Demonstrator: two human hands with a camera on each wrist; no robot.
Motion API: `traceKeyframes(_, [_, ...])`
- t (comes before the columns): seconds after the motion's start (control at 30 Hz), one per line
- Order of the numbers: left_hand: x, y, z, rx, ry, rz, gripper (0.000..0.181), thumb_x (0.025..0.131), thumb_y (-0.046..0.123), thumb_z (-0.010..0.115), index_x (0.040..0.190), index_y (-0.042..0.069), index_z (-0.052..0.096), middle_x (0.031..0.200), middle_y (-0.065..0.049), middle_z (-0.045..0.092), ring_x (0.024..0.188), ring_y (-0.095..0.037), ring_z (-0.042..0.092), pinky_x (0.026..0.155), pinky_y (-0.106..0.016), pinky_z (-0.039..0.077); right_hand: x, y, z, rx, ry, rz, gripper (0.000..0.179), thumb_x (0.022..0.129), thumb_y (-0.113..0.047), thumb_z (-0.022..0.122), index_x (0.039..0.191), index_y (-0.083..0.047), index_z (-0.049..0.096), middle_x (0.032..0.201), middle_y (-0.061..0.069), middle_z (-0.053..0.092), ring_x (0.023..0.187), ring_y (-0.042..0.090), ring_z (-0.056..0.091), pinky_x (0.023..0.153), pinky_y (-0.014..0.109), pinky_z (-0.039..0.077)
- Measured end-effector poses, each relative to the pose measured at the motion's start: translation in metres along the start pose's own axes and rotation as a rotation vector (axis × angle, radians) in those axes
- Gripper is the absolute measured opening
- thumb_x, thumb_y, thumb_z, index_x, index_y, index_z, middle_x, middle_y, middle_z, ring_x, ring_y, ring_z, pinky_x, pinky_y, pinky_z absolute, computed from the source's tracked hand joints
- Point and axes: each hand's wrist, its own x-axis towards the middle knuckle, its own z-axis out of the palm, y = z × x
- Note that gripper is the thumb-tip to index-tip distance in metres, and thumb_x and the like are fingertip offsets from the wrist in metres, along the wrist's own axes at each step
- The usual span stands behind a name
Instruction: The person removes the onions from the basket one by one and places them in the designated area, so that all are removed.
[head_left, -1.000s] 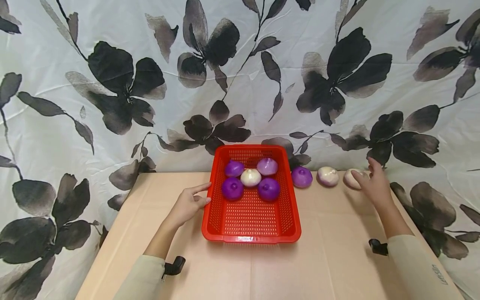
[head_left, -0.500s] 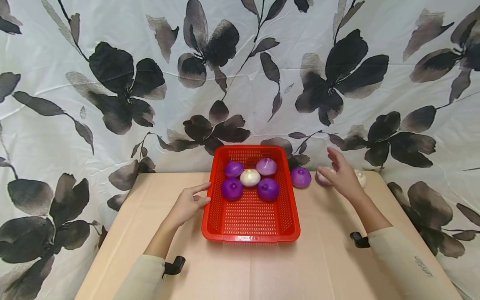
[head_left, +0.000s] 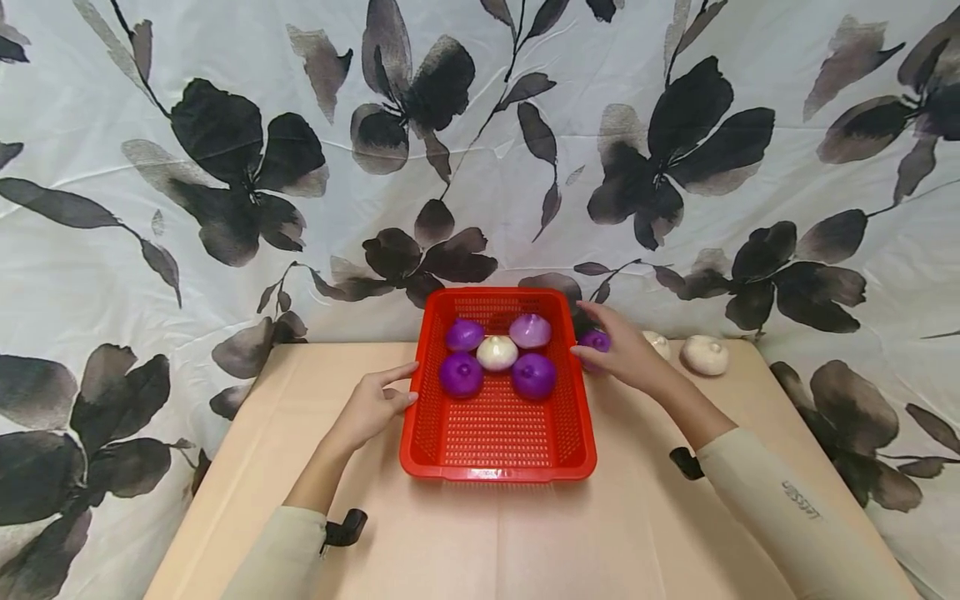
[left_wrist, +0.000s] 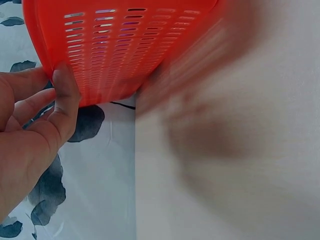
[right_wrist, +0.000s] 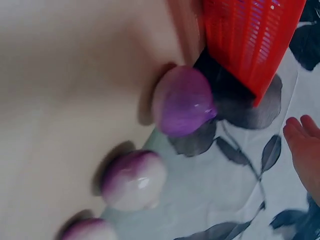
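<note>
A red plastic basket [head_left: 495, 475] stands on the table with several purple onions [head_left: 533, 377] and one white onion [head_left: 497, 353] inside. Against the basket's left rim rest the fingertips of my left hand [head_left: 372, 408], also seen close up in the left wrist view on the perforated wall. My right hand [head_left: 624, 348] reaches across at the basket's right side, fingers extended and holding nothing. Partly behind it is a purple onion [right_wrist: 184, 101], just outside the basket. In the right wrist view that onion lies apart from my fingers.
A white-and-purple onion [right_wrist: 134, 180] and a whitish onion [head_left: 705, 356] lie to the right along the table's back edge. A cloth with dark flowers [head_left: 465, 167] hangs behind the pale table [head_left: 495, 542].
My right hand has swept left from the rightmost onion, past the middle one, to the purple onion beside the basket. My left hand has stayed at the basket's left side.
</note>
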Motion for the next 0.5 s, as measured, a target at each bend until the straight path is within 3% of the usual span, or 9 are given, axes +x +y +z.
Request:
traceKeyframes(0.13, [0.0,0.0,-0.001,-0.014,0.001,-0.005,0.059,0.096,-0.002,0.066,0.152,0.004,0.05,0.147,-0.022,0.057,0.09,-0.024,0.076,0.078,-0.03,0.063,0.014,-0.016,0.01,-0.064,-0.077,-0.038,0.075,0.091,-0.028,0.079,0.153,-0.004,0.044,0.152,0.021,0.05,0.141,0.04,0.048,0.116,0.062,0.039])
traceKeyframes(0.33, [0.001,0.0,0.001,-0.017,-0.001,0.003,0.059,0.095,-0.003,0.067,0.151,0.003,0.051,0.145,-0.024,0.059,0.086,-0.022,0.076,0.076,-0.031,0.064,0.03,-0.03,0.028,-0.173,-0.205,-0.054,0.076,0.089,-0.031,0.082,0.151,-0.003,0.048,0.15,0.02,0.054,0.14,0.038,0.051,0.116,0.058,0.041])
traceKeyframes(0.5, [0.001,0.0,0.0,-0.022,-0.005,0.009,0.059,0.095,-0.003,0.067,0.152,0.002,0.05,0.144,-0.024,0.059,0.088,-0.023,0.076,0.076,-0.028,0.063,0.039,-0.034,0.042,-0.129,-0.333,-0.042,0.076,0.088,-0.029,0.083,0.15,-0.002,0.048,0.149,0.02,0.055,0.14,0.038,0.052,0.115,0.055,0.043])
